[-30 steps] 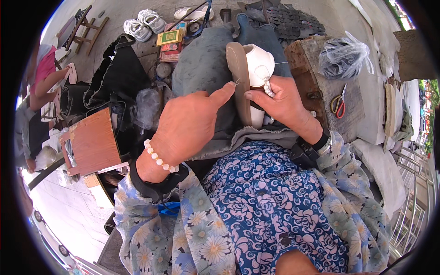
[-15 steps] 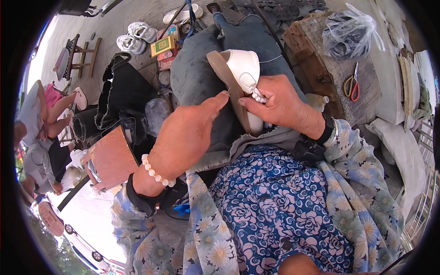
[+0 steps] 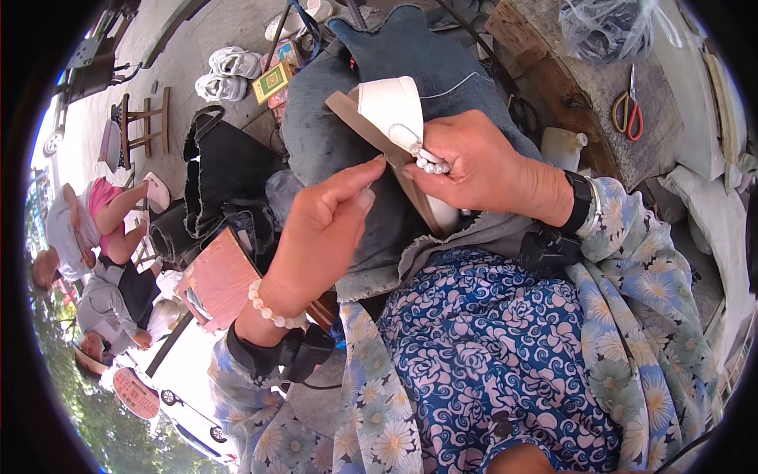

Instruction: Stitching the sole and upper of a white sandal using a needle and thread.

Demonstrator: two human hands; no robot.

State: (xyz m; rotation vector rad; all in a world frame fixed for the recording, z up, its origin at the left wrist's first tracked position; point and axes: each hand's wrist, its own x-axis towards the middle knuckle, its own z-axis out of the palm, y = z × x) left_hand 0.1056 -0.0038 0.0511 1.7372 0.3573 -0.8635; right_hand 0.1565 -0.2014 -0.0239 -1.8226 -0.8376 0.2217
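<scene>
A white shoe (image 3: 392, 109) with a tan sole lies tilted over the dark denim cloth (image 3: 324, 118) on my lap. My right hand (image 3: 485, 170) grips its side, fingers by a strap with pearl-like beads (image 3: 433, 165). At the sole's edge is my left hand (image 3: 328, 225), its index fingertip against the sole and the other fingers curled in. Anything tiny pinched there is too small to make out. From the shoe a thin pale thread (image 3: 456, 85) runs right across the denim.
Scissors (image 3: 628, 110) with red and yellow handles lie on a wooden block at right, by a plastic bag (image 3: 608, 28) of dark material. White sneakers (image 3: 227, 73), a black cloth (image 3: 229, 162) and a wooden box (image 3: 217, 280) are at left. Two people (image 3: 110, 296) sit farther left.
The view has shifted, and the shoe and right hand appear farther left. The left hand's fingers have drawn in more, with the index finger still at the sole. My right hand keeps its grip.
</scene>
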